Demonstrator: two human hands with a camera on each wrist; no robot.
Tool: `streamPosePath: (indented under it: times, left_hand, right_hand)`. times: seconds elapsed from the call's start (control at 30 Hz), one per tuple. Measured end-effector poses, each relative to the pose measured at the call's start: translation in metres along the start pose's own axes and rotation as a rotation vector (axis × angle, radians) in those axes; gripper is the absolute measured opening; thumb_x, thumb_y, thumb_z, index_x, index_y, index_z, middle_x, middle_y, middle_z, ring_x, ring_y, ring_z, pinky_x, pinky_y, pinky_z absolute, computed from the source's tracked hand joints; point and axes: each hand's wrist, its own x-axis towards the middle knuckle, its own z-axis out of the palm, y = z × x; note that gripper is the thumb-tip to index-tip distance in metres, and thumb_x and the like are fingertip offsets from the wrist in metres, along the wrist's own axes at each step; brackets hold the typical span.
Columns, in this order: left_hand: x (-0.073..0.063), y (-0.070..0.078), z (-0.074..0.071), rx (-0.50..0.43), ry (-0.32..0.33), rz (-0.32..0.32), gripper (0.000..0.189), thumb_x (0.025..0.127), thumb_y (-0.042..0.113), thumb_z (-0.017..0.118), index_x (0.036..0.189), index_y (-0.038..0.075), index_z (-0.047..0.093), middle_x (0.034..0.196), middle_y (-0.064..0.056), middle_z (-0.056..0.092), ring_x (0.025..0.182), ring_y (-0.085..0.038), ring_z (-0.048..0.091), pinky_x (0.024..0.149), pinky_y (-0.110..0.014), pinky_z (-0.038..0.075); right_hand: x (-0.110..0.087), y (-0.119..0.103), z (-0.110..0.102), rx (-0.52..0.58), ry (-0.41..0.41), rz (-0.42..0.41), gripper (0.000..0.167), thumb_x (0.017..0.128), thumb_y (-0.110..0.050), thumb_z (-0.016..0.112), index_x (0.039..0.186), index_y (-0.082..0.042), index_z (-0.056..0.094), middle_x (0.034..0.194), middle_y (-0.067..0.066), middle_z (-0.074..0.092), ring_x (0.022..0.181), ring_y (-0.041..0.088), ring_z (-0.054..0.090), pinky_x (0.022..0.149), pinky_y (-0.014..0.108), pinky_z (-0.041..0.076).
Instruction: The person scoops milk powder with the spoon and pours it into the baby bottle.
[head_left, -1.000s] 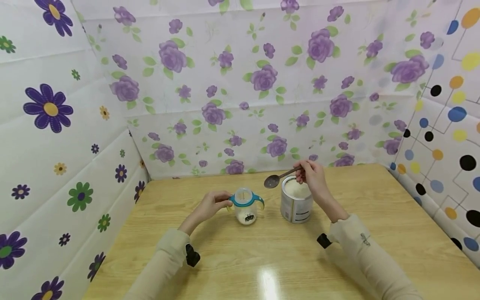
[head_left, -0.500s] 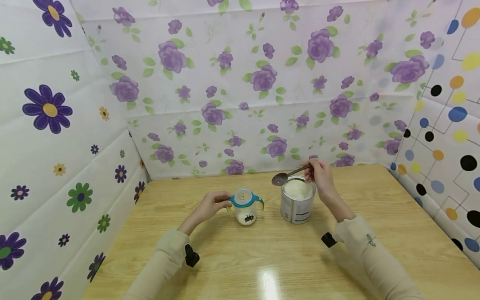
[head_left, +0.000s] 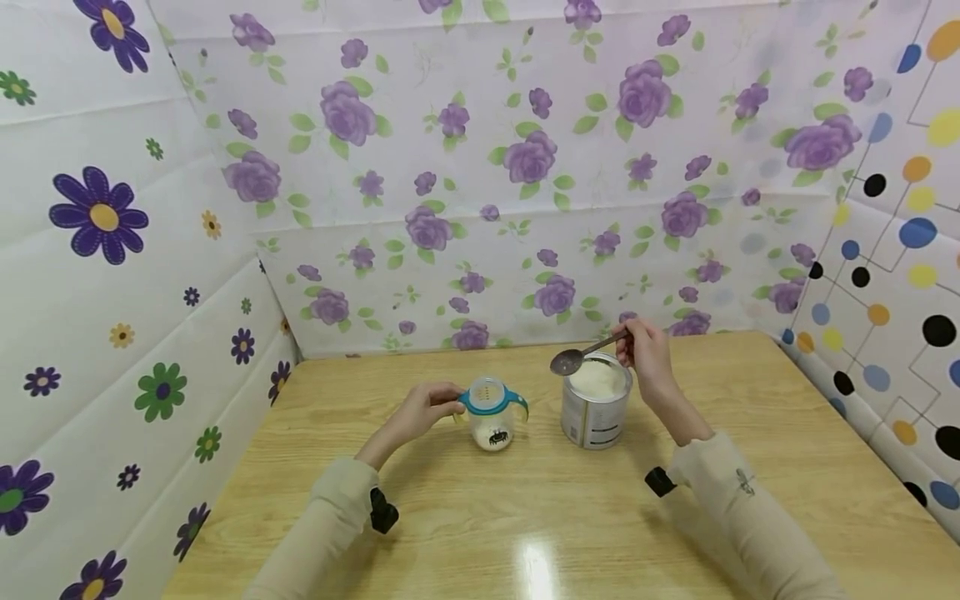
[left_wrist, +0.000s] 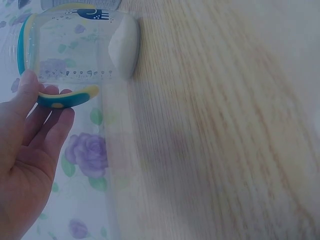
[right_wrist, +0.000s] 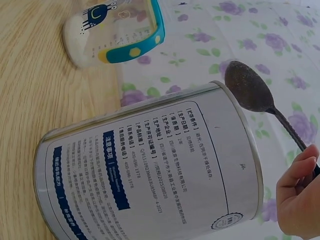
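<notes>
My left hand (head_left: 417, 415) holds one handle of a clear baby bottle (head_left: 492, 429) with a teal rim and two handles. In the left wrist view its thumb and fingers pinch the teal-and-yellow handle (left_wrist: 67, 100), and white powder (left_wrist: 123, 47) lies at the bottle's bottom. To the right stands an open can (head_left: 594, 423), filled near the top with cream-coloured powder (head_left: 597, 379). My right hand (head_left: 648, 358) grips the end of a dark spoon (head_left: 567, 362), whose bowl hangs by the can's left rim. The right wrist view shows the spoon bowl (right_wrist: 248, 86) with slight powder traces.
Bottle and can stand a short way apart on a wooden table (head_left: 480, 517). A flowered cloth (head_left: 480, 167) rises behind the table, with patterned cloths at the left and right sides. Each wrist carries a small black camera (head_left: 384, 511).
My right hand has shifted to the right with the spoon, so its bowl went from between bottle and can to the can's left rim. The left hand and bottle stay put.
</notes>
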Motion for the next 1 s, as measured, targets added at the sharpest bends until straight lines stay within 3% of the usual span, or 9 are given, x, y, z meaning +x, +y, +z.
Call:
streamPosePath:
  times: [0.17, 0.47, 0.57, 0.73, 0.87, 1.0]
  left_hand:
    - [0.001, 0.000, 0.000, -0.005, -0.004, -0.014, 0.024, 0.096, 0.006, 0.059, 0.117, -0.003, 0.066, 0.107, -0.022, 0.069, 0.098, -0.039, 0.067, 0.083, -0.035, 0.058]
    - [0.000, 0.004, 0.000, 0.001, 0.004, -0.019, 0.023, 0.095, 0.005, 0.059, 0.116, -0.003, 0.066, 0.106, -0.021, 0.069, 0.098, -0.040, 0.067, 0.079, -0.025, 0.057]
    - [0.003, -0.008, 0.003, 0.001, 0.013, -0.025, 0.023, 0.095, 0.008, 0.060, 0.116, 0.001, 0.067, 0.106, -0.018, 0.070, 0.097, -0.036, 0.068, 0.082, -0.036, 0.058]
    - [0.009, -0.035, 0.007, 0.001, 0.028, -0.013, 0.022, 0.095, 0.017, 0.062, 0.114, 0.009, 0.069, 0.103, -0.011, 0.071, 0.093, -0.025, 0.069, 0.085, -0.053, 0.055]
    - [0.009, -0.035, 0.006, -0.010, 0.025, -0.019, 0.023, 0.094, 0.019, 0.063, 0.114, 0.009, 0.069, 0.103, -0.011, 0.071, 0.093, -0.024, 0.069, 0.086, -0.053, 0.055]
    - [0.009, -0.033, 0.005, -0.022, 0.027, -0.031, 0.023, 0.094, 0.018, 0.063, 0.114, 0.008, 0.069, 0.104, -0.013, 0.071, 0.095, -0.029, 0.069, 0.088, -0.054, 0.054]
  right_hand:
    - [0.003, 0.000, 0.000, -0.018, 0.029, -0.011, 0.032, 0.102, -0.013, 0.038, 0.081, -0.005, 0.061, 0.057, -0.006, 0.051, 0.045, 0.002, 0.044, 0.040, 0.014, 0.037]
    - [-0.004, -0.014, -0.002, -0.064, 0.056, -0.007, 0.032, 0.101, -0.010, 0.036, 0.079, -0.007, 0.059, 0.056, -0.005, 0.049, 0.046, 0.003, 0.043, 0.041, 0.014, 0.036]
    - [-0.006, -0.017, -0.002, -0.084, 0.072, -0.018, 0.031, 0.100, -0.010, 0.037, 0.079, -0.005, 0.059, 0.056, -0.005, 0.049, 0.045, 0.003, 0.043, 0.041, 0.014, 0.037]
    - [0.001, 0.000, -0.008, -0.161, 0.105, -0.103, 0.032, 0.102, -0.015, 0.040, 0.082, 0.001, 0.060, 0.055, -0.008, 0.049, 0.046, 0.002, 0.043, 0.040, 0.014, 0.038]
    - [0.003, 0.006, -0.010, -0.243, 0.124, -0.176, 0.035, 0.103, -0.017, 0.041, 0.084, 0.004, 0.060, 0.055, -0.007, 0.049, 0.045, 0.003, 0.043, 0.040, 0.015, 0.038]
    - [0.003, 0.005, -0.012, -0.328, 0.135, -0.242, 0.034, 0.103, -0.018, 0.042, 0.080, -0.002, 0.062, 0.054, -0.004, 0.050, 0.043, 0.006, 0.044, 0.037, 0.018, 0.036]
